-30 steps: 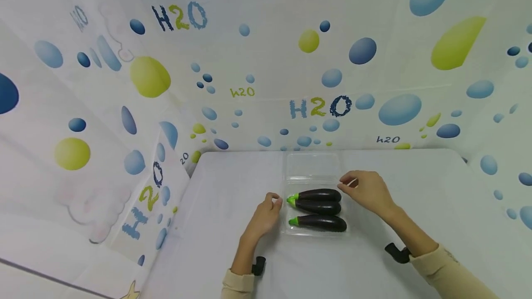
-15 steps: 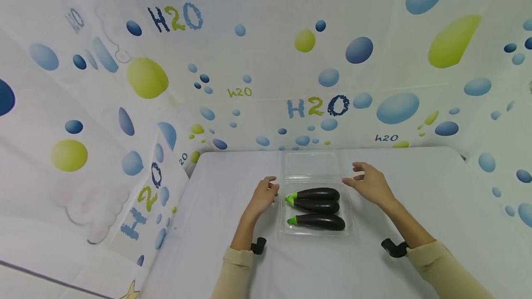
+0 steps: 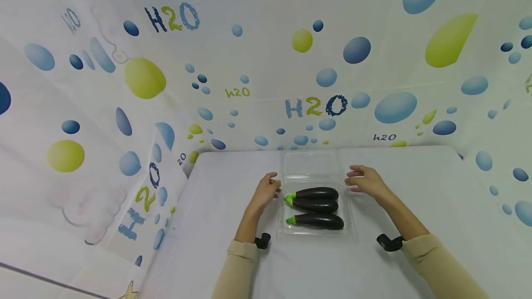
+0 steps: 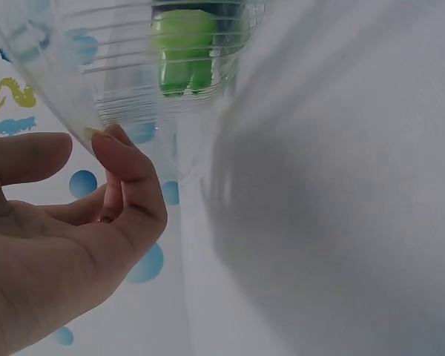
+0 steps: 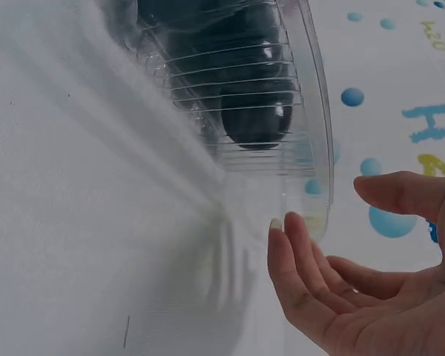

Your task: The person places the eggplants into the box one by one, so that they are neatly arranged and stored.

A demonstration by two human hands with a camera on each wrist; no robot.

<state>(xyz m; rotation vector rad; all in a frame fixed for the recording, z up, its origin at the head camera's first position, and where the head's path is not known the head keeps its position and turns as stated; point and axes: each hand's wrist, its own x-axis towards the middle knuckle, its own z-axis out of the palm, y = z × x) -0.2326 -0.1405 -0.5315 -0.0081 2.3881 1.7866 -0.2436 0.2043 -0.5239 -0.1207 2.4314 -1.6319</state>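
Note:
Three dark eggplants, the back one (image 3: 319, 193), the middle one (image 3: 317, 205) and the front one (image 3: 320, 221), lie side by side in a clear plastic clamshell box (image 3: 314, 233), green stems to the left. Its lid (image 3: 311, 164) is laid back, away from the person. Beside the left rim is my left hand (image 3: 265, 191), fingers loosely bent, fingertips right at the box edge in the left wrist view. My right hand (image 3: 367, 181) is off the back right corner, thumb and fingers spread apart. Ribbed box wall (image 5: 256, 159) shows beyond its fingertips in the right wrist view.
A white cloth-covered table (image 3: 224, 197) lies under the box. Behind it hangs a white sheet (image 3: 266, 49) printed with blue and green spots. Small black cameras, one on the left wrist (image 3: 262, 241) and one on the right (image 3: 389, 242), stick out inward.
From beside the eggplants' right ends, my right hand has moved back and outward, its fingers spreading. My left hand has shifted slightly back along the box's left edge. The eggplants stay in place.

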